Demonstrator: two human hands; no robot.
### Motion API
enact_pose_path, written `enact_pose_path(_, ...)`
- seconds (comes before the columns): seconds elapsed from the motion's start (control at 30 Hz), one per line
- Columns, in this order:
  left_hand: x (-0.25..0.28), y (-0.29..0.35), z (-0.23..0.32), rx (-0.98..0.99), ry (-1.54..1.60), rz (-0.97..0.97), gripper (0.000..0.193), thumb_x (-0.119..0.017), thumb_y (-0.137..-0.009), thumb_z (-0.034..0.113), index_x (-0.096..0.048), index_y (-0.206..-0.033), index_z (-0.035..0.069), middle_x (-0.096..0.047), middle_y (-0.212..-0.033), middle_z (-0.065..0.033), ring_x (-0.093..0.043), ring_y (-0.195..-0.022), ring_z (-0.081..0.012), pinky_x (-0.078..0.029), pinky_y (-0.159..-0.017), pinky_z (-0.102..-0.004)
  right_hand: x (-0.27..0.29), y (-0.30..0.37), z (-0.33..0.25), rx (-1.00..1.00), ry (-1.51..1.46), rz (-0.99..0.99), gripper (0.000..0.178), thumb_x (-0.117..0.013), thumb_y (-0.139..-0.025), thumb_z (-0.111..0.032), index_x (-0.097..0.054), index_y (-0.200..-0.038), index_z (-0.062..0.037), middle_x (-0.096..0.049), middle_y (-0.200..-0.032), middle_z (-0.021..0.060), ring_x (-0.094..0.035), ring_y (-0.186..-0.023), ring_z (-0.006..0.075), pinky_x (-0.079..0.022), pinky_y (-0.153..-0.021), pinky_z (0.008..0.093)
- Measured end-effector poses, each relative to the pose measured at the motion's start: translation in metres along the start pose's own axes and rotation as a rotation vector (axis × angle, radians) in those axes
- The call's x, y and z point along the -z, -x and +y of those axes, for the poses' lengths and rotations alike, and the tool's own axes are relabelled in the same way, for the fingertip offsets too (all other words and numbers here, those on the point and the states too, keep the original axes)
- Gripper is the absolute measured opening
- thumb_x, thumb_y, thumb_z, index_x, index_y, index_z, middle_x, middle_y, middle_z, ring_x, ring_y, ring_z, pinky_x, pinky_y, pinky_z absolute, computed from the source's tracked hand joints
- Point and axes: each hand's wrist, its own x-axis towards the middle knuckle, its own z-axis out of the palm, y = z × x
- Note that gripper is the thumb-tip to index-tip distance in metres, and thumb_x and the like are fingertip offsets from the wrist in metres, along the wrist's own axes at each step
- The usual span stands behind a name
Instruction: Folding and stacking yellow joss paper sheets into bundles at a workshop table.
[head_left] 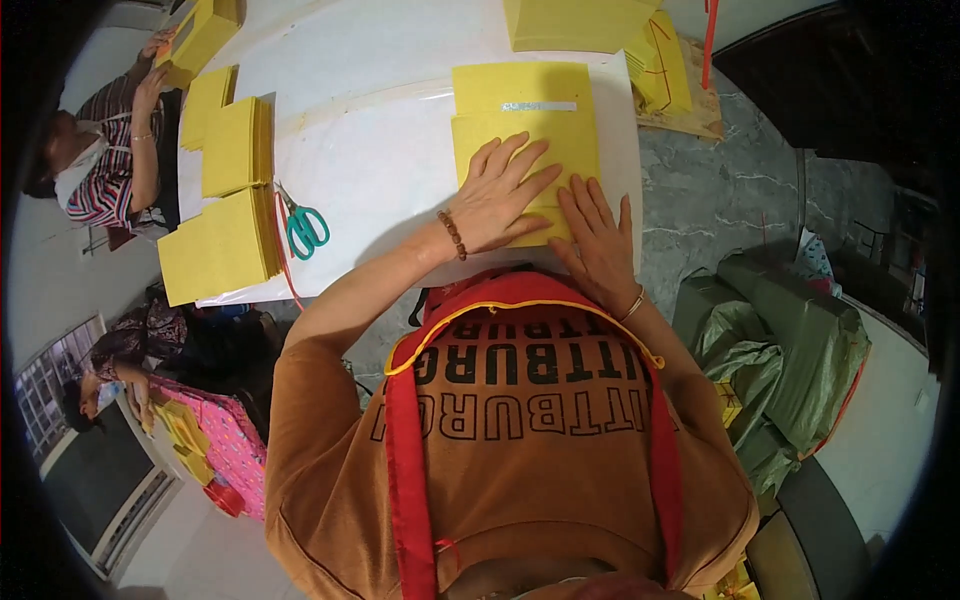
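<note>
"Where is the flat, rectangular yellow paper packet (562, 142) with the pale, shiny strip (540, 107)?"

"On the white-covered table (365, 165), directly under the person's left hand (505, 190). That hand lies palm down on the packet, its fingers spread apart."

"And the right hand (598, 235)?"

"Palm down across the packet's lower right edge, just beside the left hand. Its fingers are straight and slightly apart, clamped on nothing."

"What lies to the left of the packet?"

"Well apart from it, the teal-handled metal scissors (308, 232), with a thin red cord (283, 245) just beyond them. Past that come three stacks of yellow paper packets (232, 150) in a row."

"Anyone there?"

"Farther left of the packet, a co-worker in a striped top (105, 185), both hands at a yellow box-like piece (203, 38)."

"And to the right?"

"Above and right of the packet, a yellow bundle tied with red cord (662, 75) rests on a pale wooden board (690, 124). Below and right, well apart, stand large green wrapped bundles (785, 335)."
</note>
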Motion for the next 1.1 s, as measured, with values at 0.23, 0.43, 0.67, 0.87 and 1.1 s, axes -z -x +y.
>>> enact_pose_path(0.23, -0.001, -0.005, 0.005, -0.116, -0.243, 0.033, 0.056, -0.063, -0.074, 0.026, -0.047, -0.124, 0.004, -0.046, -0.125, -0.0141, -0.043, -0.111, -0.0297, -0.037, -0.088, -0.0402, 0.020, -0.009, 0.034, -0.302, -1.021, 0.014, 0.043, -0.040, -0.094, -0.030, -0.043, -0.129, -0.0049, -0.050, -0.126, 0.0107, -0.046, -0.118, 0.0211, -0.034, -0.098, 0.0383)
enact_pose_path(0.43, -0.005, -0.013, -0.001, -0.036, -0.225, 0.069, 0.053, -0.058, -0.071, 0.010, -0.047, -0.121, -0.002, -0.053, -0.116, -0.0146, -0.051, -0.104, -0.0291, -0.044, -0.084, -0.0351, 0.028, -0.017, 0.036, -0.412, -1.105, 0.320, 0.039, -0.038, -0.096, -0.027, -0.047, -0.125, -0.0016, -0.057, -0.116, 0.0094, -0.056, -0.101, 0.0164, -0.038, -0.092, 0.0304)
enact_pose_path(0.67, 0.055, 0.029, -0.078, 0.131, -0.266, 0.424, 0.050, -0.057, -0.069, 0.000, -0.051, -0.119, 0.002, -0.057, -0.113, -0.0163, -0.055, -0.101, -0.0299, -0.045, -0.084, -0.0370, 0.016, -0.012, 0.032, -0.302, -0.873, 0.179, 0.029, -0.050, -0.091, -0.016, -0.056, -0.116, -0.0038, -0.061, -0.108, 0.0092, -0.058, -0.096, 0.0156, -0.045, -0.078, 0.0269)
enact_pose_path(0.87, -0.014, 0.108, -0.153, 0.200, -0.338, 0.175, 0.046, -0.058, -0.077, 0.011, -0.049, -0.121, 0.007, -0.052, -0.119, -0.0136, -0.049, -0.109, -0.0283, -0.041, -0.089, -0.0390, 0.013, -0.016, 0.032, -0.208, -0.635, 0.183, 0.026, -0.054, -0.087, -0.013, -0.059, -0.112, -0.0051, -0.063, -0.101, 0.0080, -0.058, -0.089, 0.0178, -0.047, -0.075, 0.0284)
enact_pose_path(1.1, -0.030, 0.116, -0.149, 0.334, -0.320, 0.086, 0.047, -0.045, -0.089, 0.039, -0.043, -0.127, 0.011, -0.037, -0.133, -0.0123, -0.032, -0.124, -0.0293, -0.025, -0.102, -0.0426, 0.014, -0.017, 0.030, -0.181, -0.600, 0.172, 0.025, -0.058, -0.085, -0.012, -0.060, -0.109, -0.0057, -0.063, -0.099, 0.0079, -0.056, -0.091, 0.0201, -0.045, -0.076, 0.0304)
